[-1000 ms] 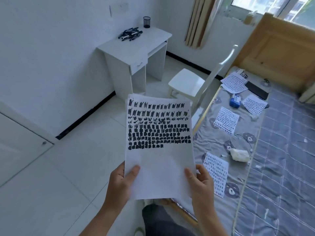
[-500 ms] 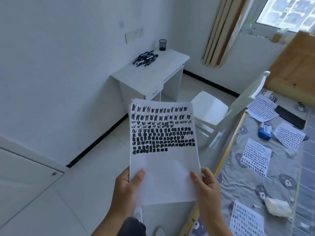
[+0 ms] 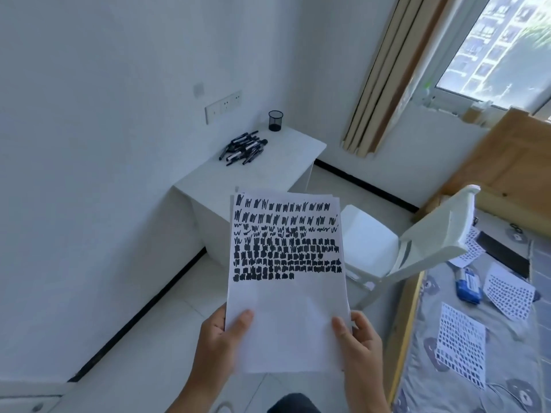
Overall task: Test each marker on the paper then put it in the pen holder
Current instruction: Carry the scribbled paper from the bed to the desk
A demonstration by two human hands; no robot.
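Paper (image 3: 286, 293) held up in mid-air, upper half covered in black scribbles; extra sheet edges at top, count unclear. Left hand (image 3: 217, 350) pinches bottom-left corner, right hand (image 3: 360, 353) bottom-right; fingers behind sheet hidden. Markers (image 3: 243, 149) piled on desk (image 3: 268, 174), pen holder (image 3: 275, 121) near pile, contents indistinct. Paper hides desk front. Since half-second ago: desk, chair (image 3: 369, 242) nearer; grips unchanged.

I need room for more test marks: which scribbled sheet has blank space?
The sheet held by the left hand and right hand: its lower third is bare. The sheets on the bed look fully marked.
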